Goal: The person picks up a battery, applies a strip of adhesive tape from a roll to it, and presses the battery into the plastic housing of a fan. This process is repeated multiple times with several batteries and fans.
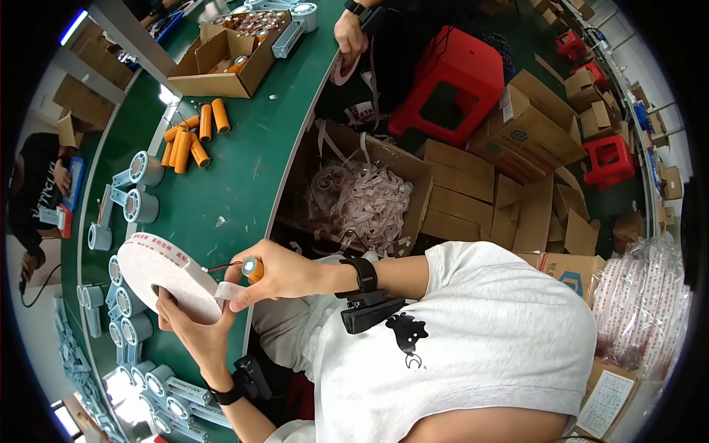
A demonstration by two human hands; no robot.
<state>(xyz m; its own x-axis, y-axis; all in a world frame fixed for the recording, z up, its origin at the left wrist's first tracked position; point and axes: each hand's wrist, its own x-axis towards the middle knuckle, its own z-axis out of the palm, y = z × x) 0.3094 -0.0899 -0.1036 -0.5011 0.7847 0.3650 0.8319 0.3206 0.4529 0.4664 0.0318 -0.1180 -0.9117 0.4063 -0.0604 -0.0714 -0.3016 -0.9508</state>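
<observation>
My left hand point(193, 328) grips a large white roll of adhesive tape point(159, 269), its fingers at the roll's centre hole and the thumb near the rim. Red print runs along the roll's outer edge. My right hand point(284, 272) is closed around an orange cylindrical battery point(252, 269), whose end shows beside the fingers. A thin red lead with a small white plug sticks out from it towards the roll. Between the right thumb and fingers is a short tape end point(227, 291), close to my left thumb.
Several orange batteries point(181, 150) lie on the green table point(244, 162), near a cardboard box point(221, 81) of cells. Pale blue motor-like housings point(140, 205) line the left side. A carton of tape scraps point(377, 207) stands beside the table. A co-worker's hand point(351, 37) holds another tape roll.
</observation>
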